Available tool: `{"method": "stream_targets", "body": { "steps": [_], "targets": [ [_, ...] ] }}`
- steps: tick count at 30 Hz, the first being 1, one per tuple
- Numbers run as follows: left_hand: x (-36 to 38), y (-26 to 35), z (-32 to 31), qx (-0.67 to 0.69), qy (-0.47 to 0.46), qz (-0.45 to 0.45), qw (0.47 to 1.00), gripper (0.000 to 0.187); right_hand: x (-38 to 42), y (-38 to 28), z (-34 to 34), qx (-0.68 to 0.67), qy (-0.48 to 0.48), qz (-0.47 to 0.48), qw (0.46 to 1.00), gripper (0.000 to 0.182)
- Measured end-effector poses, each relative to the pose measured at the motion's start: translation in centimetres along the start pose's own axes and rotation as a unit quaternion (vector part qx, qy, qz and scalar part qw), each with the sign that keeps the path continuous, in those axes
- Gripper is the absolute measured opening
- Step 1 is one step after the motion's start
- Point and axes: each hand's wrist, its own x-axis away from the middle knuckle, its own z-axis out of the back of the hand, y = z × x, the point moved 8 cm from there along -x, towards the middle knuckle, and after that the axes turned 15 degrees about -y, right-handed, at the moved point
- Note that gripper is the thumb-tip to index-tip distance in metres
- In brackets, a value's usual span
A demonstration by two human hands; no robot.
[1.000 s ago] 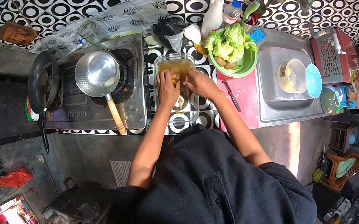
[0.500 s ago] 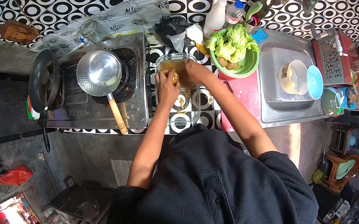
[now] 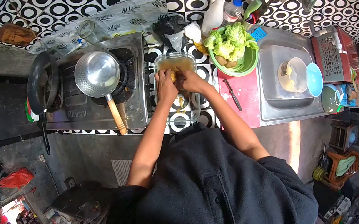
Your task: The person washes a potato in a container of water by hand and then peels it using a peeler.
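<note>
A clear rectangular glass dish (image 3: 163,114) holds murky brown water. My left hand (image 3: 166,86) is over the dish, fingers curled round a wet yellow-brown lump that looks like a potato (image 3: 173,75). Close beside it on the right, my right hand (image 3: 193,81) is closed with its fingertips down by the potato; whether they grip anything is hidden. Yellowish scraps (image 3: 180,104) show toward the near part of the dish. A dark knife (image 3: 233,95) lies on the red cutting board (image 3: 247,102) to the right.
Left of the dish, a saucepan (image 3: 97,73) and a black frying pan (image 3: 43,83) sit on the stove (image 3: 92,112). A green bowl (image 3: 250,66) with lettuce and brown potatoes stands on the board's far end. Farther right are a sink (image 3: 275,110), a round tub (image 3: 293,75) and a blue bowl (image 3: 314,79).
My right hand has drawn closer to the potato in my left hand, its fingers now more curled. The right forearm has shifted, uncovering more of the knife.
</note>
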Motion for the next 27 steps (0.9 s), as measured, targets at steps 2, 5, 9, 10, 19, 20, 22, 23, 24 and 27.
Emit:
{"method": "stream_targets", "body": {
  "steps": [2,5,9,10,19,20,22,23,24,27],
  "targets": [
    [0.0,-0.3,-0.1,0.001,-0.001,0.003,1.000,0.050,0.0,0.7,0.0,0.006,0.015,0.005,1.000,0.075],
    [0.1,-0.8,-0.5,0.007,-0.017,0.006,1.000,0.052,-0.2,-0.2,0.0,0.043,0.005,0.002,0.999,0.077],
    [0.1,-1.4,-0.8,0.006,-0.016,0.009,1.000,0.055,-0.3,-2.1,0.1,0.097,-0.018,-0.037,0.994,0.081],
    [0.1,-1.7,-0.8,0.007,-0.013,0.011,1.000,0.056,-0.4,-2.4,0.0,0.109,-0.016,-0.034,0.993,0.082],
    [0.2,-1.8,-0.8,0.013,-0.030,0.032,0.999,0.057,1.9,-2.8,0.1,0.066,0.000,0.033,0.997,0.075],
    [0.1,-1.7,-0.8,0.014,-0.035,0.033,0.999,0.057,2.0,-3.1,0.2,0.052,-0.009,0.011,0.999,0.075],
    [0.0,-1.7,-0.9,0.014,-0.042,0.034,0.998,0.057,1.8,-3.2,0.4,0.026,-0.018,-0.016,0.999,0.077],
    [0.0,-1.8,-0.8,0.014,-0.044,0.035,0.998,0.056,1.6,-3.1,0.5,0.013,-0.018,-0.020,1.000,0.079],
    [-0.1,-1.9,-1.0,0.018,-0.044,0.038,0.998,0.056,0.7,-1.8,0.3,0.005,-0.016,-0.006,1.000,0.082],
    [-0.2,-1.9,-1.4,-0.005,-0.045,0.025,0.999,0.055,-1.6,1.3,-0.5,0.053,-0.020,-0.004,0.998,0.085]
  ]
}}
